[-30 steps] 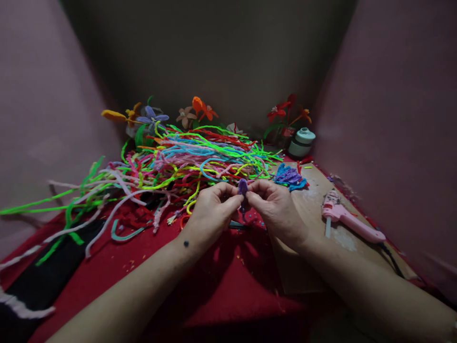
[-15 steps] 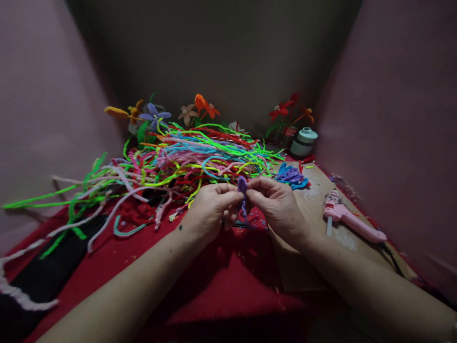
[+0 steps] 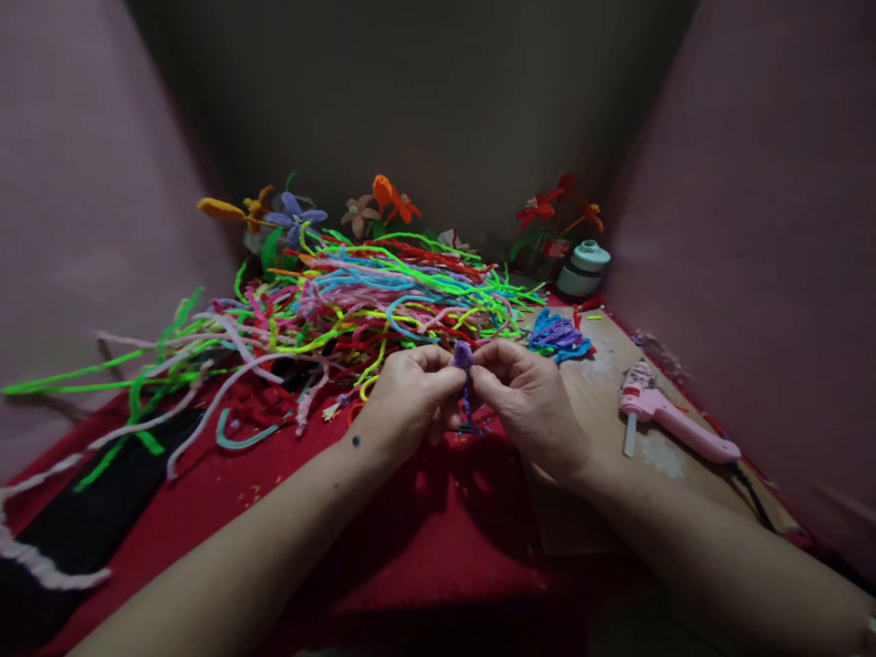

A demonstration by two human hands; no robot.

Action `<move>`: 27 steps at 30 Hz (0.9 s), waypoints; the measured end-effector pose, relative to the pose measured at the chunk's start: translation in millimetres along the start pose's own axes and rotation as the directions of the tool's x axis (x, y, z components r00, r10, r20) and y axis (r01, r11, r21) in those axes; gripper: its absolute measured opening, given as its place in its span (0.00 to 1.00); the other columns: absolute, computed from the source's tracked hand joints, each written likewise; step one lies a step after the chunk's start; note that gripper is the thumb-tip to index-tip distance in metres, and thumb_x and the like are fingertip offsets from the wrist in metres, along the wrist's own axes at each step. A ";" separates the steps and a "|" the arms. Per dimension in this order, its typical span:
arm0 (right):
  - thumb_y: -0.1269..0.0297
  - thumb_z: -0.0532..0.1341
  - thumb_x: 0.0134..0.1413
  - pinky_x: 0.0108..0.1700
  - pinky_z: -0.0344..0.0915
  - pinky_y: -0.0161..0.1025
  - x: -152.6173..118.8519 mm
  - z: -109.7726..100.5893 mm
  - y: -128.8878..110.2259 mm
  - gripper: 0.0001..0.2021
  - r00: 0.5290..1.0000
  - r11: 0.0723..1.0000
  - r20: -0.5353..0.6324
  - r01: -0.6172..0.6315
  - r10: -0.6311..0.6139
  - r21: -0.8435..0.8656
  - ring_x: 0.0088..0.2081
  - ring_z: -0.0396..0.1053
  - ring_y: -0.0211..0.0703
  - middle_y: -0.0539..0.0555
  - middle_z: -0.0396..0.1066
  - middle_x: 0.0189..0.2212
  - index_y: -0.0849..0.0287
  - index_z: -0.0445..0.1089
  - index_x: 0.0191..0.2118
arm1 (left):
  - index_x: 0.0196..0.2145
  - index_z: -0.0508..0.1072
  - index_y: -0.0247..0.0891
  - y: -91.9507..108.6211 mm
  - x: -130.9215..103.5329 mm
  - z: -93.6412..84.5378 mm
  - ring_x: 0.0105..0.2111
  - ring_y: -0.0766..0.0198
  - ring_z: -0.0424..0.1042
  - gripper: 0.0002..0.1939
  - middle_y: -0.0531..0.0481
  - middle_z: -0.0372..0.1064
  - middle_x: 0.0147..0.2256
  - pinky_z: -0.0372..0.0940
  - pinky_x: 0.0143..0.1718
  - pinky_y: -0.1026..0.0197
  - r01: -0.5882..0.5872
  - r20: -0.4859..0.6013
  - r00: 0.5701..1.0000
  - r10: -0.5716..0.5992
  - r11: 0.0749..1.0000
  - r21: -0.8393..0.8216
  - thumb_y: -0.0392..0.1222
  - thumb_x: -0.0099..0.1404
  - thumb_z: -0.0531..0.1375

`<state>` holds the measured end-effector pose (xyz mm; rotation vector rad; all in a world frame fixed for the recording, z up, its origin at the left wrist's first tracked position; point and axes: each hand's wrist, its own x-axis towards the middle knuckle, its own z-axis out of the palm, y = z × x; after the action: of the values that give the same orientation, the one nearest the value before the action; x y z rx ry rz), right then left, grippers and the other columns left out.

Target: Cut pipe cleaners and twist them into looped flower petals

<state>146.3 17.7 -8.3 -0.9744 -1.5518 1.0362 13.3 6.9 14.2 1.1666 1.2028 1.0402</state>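
Between my two hands is a small purple pipe-cleaner petal [image 3: 464, 355], upright, with a twisted purple stem hanging below it. My left hand [image 3: 414, 392] pinches its lower left side between thumb and fingers. From the other side, the thumb and fingertips of my right hand [image 3: 524, 392] grip it too, so both hands nearly meet at its base. Fingertips cover part of the petal. Just beyond my right hand lies a bundle of blue and purple pipe-cleaner pieces [image 3: 557, 336].
A large heap of colourful pipe cleaners [image 3: 383, 292] spreads over the red cloth [image 3: 411, 557]. On the cardboard [image 3: 595, 383] at right rests a pink glue gun [image 3: 674, 424]. Pipe-cleaner flowers [image 3: 294, 217] and a pale teal bottle [image 3: 581, 269] stand at the back. A black strip [image 3: 102, 502] lies left.
Both hands keep their pinch on the purple petal. Its top looks slightly squarer and more pressed down than before, and the fingers have shifted only a little.
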 end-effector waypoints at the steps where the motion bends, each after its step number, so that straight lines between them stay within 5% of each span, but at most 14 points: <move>1: 0.66 0.57 0.49 0.26 0.61 0.35 0.6 -0.1 -0.5 0.03 1.000 1.000 -0.001 -0.014 0.014 -0.012 0.23 0.63 0.35 0.49 0.65 0.22 0.60 0.65 0.29 | 0.21 0.64 0.36 1.1 -0.7 0.9 0.08 0.73 0.53 0.04 0.57 0.61 0.11 0.49 0.08 0.71 -0.001 -0.013 1.000 0.001 1.000 0.020 0.35 0.52 0.56; 9: 0.66 0.59 0.42 0.27 0.60 0.34 13.1 -5.0 -4.9 0.05 0.973 0.967 0.172 -0.182 0.151 0.181 0.22 0.61 0.33 0.47 0.64 0.20 0.61 0.63 0.24 | 0.21 0.65 0.35 0.0 2.1 -4.3 0.10 0.72 0.58 0.04 0.55 0.65 0.13 0.54 0.10 0.70 -0.060 0.013 0.998 0.059 0.997 0.047 0.34 0.52 0.56; 18: 0.71 0.59 0.39 0.27 0.56 0.33 9.9 -2.8 -7.4 0.03 0.984 0.977 0.099 -0.160 0.148 0.137 0.22 0.58 0.32 0.46 0.61 0.18 0.61 0.63 0.22 | 0.20 0.64 0.36 1.5 2.3 -7.0 0.09 0.72 0.55 0.06 0.56 0.62 0.12 0.50 0.10 0.69 -0.048 0.024 0.999 0.047 0.996 0.075 0.36 0.53 0.57; 27: 0.71 0.60 0.40 0.23 0.54 0.32 13.1 -6.1 1.0 0.04 0.942 0.875 0.245 -0.310 0.230 0.372 0.19 0.59 0.31 0.46 0.62 0.16 0.62 0.65 0.20 | 0.25 0.67 0.36 -9.7 10.3 -16.1 0.11 0.77 0.49 0.07 0.60 0.55 0.13 0.45 0.13 0.70 0.005 0.202 0.979 0.030 0.985 -0.170 0.41 0.55 0.60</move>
<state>149.9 31.2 -4.5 -0.8276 -1.2920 1.6229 -1.9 17.3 3.3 1.1184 0.9291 0.9866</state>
